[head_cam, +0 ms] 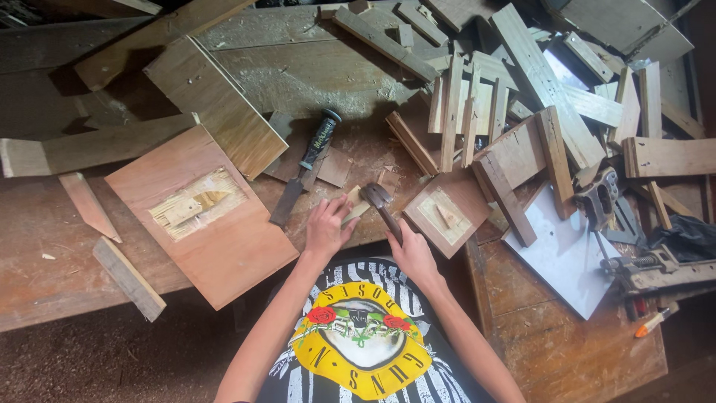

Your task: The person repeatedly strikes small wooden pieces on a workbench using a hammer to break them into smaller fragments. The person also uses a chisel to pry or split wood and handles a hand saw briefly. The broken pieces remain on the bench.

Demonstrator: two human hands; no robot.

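My right hand (412,254) grips the handle of a claw hammer (379,200), whose metal head rests near the front edge of the wooden workbench (52,246). My left hand (325,225) holds a small pale wood piece (356,207) right beside the hammer head. A chisel with a black handle (304,166) lies just left of my left hand, blade toward me. A square plywood piece with a pale inset (446,213) lies to the right of the hammer.
A large reddish plywood board with a torn patch (201,216) lies at left. Wood offcuts and slats (514,97) pile up at back right. A white panel (563,254), a clamp tool (656,272) and a hand tool (597,195) sit at right.
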